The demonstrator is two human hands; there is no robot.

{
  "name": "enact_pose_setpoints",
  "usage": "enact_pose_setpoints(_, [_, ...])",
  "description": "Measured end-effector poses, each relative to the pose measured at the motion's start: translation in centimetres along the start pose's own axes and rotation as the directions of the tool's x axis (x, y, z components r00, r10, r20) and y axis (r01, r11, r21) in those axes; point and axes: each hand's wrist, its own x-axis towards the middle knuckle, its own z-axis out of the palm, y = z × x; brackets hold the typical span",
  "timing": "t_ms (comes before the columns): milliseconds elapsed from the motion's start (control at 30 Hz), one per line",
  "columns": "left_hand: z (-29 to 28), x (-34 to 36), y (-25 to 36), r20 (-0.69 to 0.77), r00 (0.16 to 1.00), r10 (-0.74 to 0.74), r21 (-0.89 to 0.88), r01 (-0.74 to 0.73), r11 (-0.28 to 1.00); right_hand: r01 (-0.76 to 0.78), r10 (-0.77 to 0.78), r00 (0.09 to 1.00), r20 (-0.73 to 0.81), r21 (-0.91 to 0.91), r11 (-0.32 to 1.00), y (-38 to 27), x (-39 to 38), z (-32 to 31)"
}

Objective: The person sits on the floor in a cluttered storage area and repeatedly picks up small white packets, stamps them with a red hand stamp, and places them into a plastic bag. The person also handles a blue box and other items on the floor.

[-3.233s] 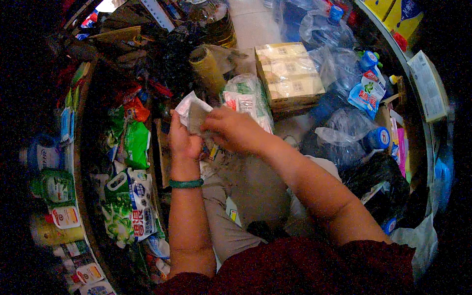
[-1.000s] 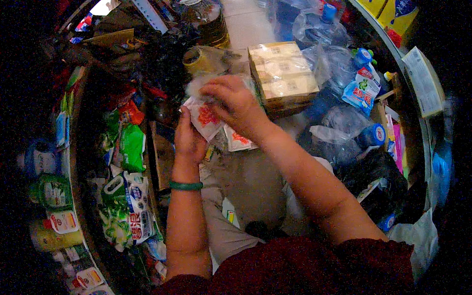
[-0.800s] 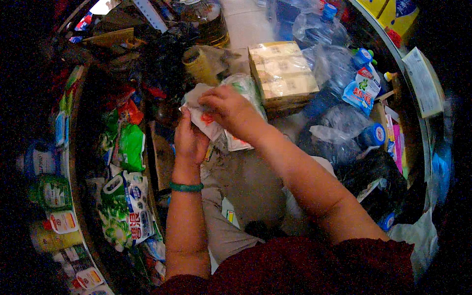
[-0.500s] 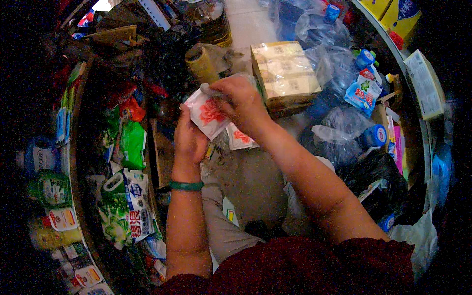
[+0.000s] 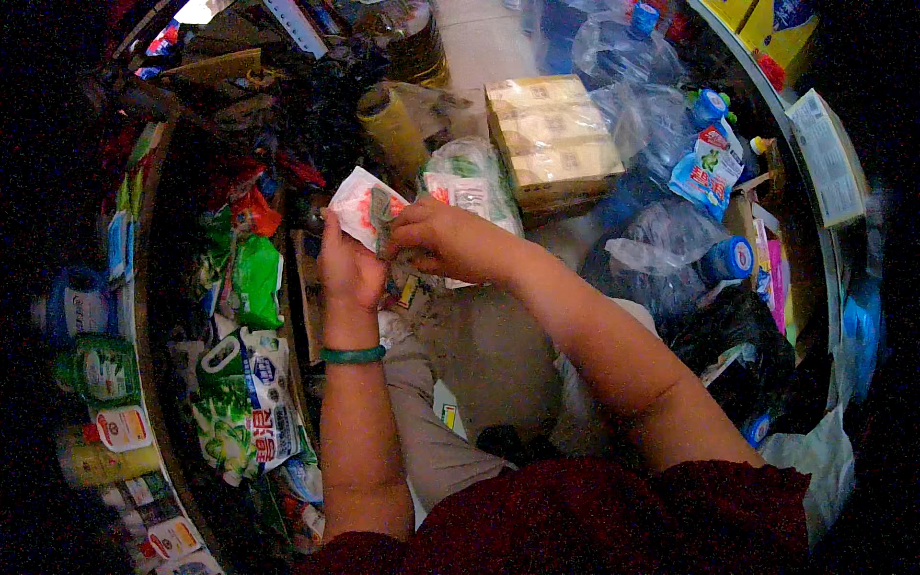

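Note:
My left hand point(image 5: 349, 273), with a green bangle at the wrist, holds up a small white packet point(image 5: 356, 199) printed with a red flower. Closed fingers of my right hand point(image 5: 446, 240) press a grey-green strip of cloth-like material point(image 5: 385, 207) against the packet's right side. Whether that strip is a rag cannot be told for sure. Beyond the right hand lies a white and red packet point(image 5: 468, 192) in or under clear plastic wrap, partly covered by my hand.
A plastic-wrapped stack of cream boxes point(image 5: 556, 139) stands on the floor ahead. Big water bottles with blue caps point(image 5: 733, 259) line the right side. Shelves at left carry a detergent bag point(image 5: 254, 402) and a green pouch point(image 5: 257, 278). A yellowish roll point(image 5: 388, 123) is farther ahead.
My left hand and the packet have shifted left and tilted. My right hand has come down and left, uncovering the grey-green strip and the plastic-wrapped packet behind it.

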Motion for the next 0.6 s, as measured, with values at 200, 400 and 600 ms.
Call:
enact_pose_setpoints(200, [0.8,-0.1,0.5,-0.01,1.0,-0.029,-0.085,0.028,0.996,-0.552,0.574,0.819,-0.03,-0.315,0.772,0.2,-0.6,-2.8])
enact_pose_setpoints(400, [-1.7,2.2,-3.5,0.028,0.986,-0.166,0.218,0.156,0.963,-0.523,0.328,0.77,-0.547,-0.249,0.815,2.8,-1.7,-4.9])
enact_pose_setpoints(600, [-4.6,4.1,-10.1,-0.112,0.97,-0.217,0.561,0.242,0.792,-0.482,0.233,0.669,-0.706,-0.174,0.859,3.5,-1.7,-5.9])
